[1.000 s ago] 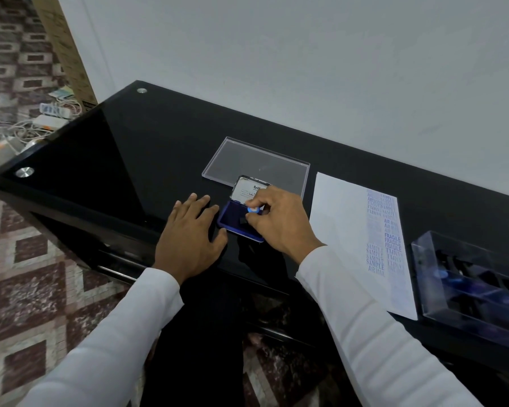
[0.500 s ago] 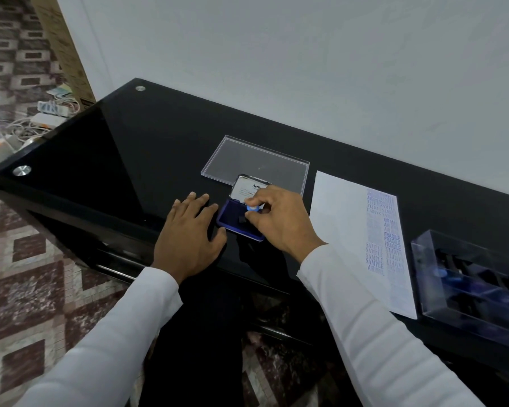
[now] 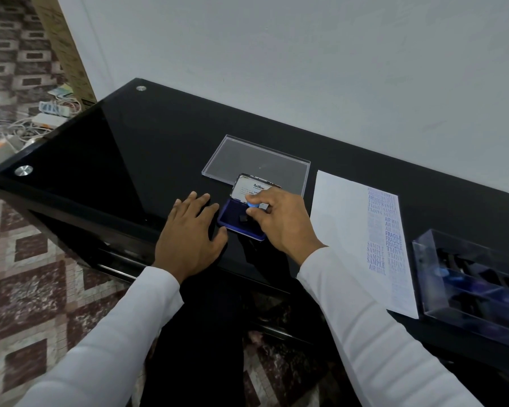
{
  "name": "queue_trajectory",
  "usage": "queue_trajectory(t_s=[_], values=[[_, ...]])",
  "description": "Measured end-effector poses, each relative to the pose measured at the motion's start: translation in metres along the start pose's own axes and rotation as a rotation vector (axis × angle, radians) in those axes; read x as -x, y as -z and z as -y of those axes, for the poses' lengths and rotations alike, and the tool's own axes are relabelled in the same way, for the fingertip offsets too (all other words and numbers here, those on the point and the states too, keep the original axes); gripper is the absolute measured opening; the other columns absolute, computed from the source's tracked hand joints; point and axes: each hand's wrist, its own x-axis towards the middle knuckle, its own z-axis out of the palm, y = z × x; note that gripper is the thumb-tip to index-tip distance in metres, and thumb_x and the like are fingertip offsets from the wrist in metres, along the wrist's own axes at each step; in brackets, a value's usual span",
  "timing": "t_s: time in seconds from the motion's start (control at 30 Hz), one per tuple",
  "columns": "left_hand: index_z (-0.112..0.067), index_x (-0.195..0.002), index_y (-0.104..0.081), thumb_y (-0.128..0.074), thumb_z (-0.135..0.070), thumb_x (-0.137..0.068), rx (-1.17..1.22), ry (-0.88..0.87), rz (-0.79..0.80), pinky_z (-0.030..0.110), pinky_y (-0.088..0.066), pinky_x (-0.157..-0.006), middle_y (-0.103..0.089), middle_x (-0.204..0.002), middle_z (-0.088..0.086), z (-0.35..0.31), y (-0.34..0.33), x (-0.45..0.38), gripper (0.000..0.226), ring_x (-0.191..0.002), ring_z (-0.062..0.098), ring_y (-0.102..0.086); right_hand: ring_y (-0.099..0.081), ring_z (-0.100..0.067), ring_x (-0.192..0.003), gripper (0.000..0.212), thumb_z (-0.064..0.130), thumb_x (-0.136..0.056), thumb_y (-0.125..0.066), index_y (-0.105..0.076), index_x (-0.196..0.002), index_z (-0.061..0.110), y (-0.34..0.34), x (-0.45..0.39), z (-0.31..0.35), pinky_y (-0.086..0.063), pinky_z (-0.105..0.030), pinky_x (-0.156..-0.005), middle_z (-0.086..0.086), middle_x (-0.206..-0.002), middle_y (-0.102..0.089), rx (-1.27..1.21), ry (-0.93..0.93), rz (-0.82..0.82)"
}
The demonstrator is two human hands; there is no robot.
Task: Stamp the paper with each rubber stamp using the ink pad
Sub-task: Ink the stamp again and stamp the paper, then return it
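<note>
An open blue ink pad [image 3: 232, 221] with its white-labelled lid [image 3: 249, 186] raised sits near the front edge of the black desk. My right hand [image 3: 279, 221] pinches a small rubber stamp with a blue knob [image 3: 252, 204]; its dark base is down on the pad. My left hand [image 3: 190, 233] rests flat on the desk, thumb against the pad's left side. The white paper [image 3: 344, 230] lies to the right, carrying columns of blue prints.
A clear plastic lid [image 3: 256, 163] lies behind the ink pad. At the right edge stands a clear box [image 3: 470, 286] with several dark and blue stamps. The glossy black desk [image 3: 115, 154] has metal studs at its left corners. Cables lie on the floor at left.
My right hand with the stamp has stayed on the ink pad, shifting only slightly. My left hand has not moved.
</note>
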Motion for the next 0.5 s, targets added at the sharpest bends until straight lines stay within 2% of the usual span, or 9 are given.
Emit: queue_trajectory(t_s=[0.1,0.17,0.33,0.5], values=[[-0.020,-0.144,-0.054,-0.044,-0.055,-0.090,0.003,0.005,0.002,0.048,-0.017,-0.125,-0.042,-0.157,0.006,-0.0007,0.0009,0.0000,0.064,-0.151,0.027,-0.028,-0.060,-0.008,-0.089,0.024,0.017,-0.085,-0.077,-0.076,-0.109,0.015,0.0013,-0.0001,0.0003,-0.054,-0.028,-0.092,-0.001,-0.115,-0.070,0.005,0.006,0.005],[-0.021,-0.145,-0.052,-0.050,-0.052,-0.093,0.002,0.010,0.010,0.047,-0.015,-0.125,-0.041,-0.158,0.006,-0.0005,0.0008,-0.0001,0.061,-0.151,0.027,-0.027,-0.056,-0.005,-0.086,0.024,0.018,-0.085,-0.077,-0.076,-0.109,0.015,0.0005,0.0008,-0.0001,-0.055,-0.029,-0.091,-0.001,-0.114,-0.070,0.001,0.005,-0.001],[-0.021,-0.145,-0.053,-0.056,-0.050,-0.093,0.018,0.021,0.017,0.046,-0.013,-0.124,-0.041,-0.158,0.005,-0.0025,0.0025,-0.0020,0.059,-0.152,0.026,-0.026,-0.064,-0.014,-0.102,0.028,0.020,-0.088,-0.075,-0.073,-0.116,0.017,-0.0022,0.0026,-0.0014,-0.055,-0.035,-0.095,-0.001,-0.121,-0.068,-0.009,0.002,-0.012],[-0.020,-0.150,-0.045,-0.061,-0.047,-0.092,0.095,0.050,0.019,0.045,-0.013,-0.126,-0.039,-0.159,0.004,-0.0078,0.0082,-0.0033,0.066,-0.152,0.024,-0.024,-0.064,-0.016,-0.106,0.030,0.019,-0.089,-0.074,-0.073,-0.118,0.015,-0.0006,0.0057,-0.0042,-0.053,-0.037,-0.098,-0.002,-0.117,-0.070,0.026,0.084,-0.009]])
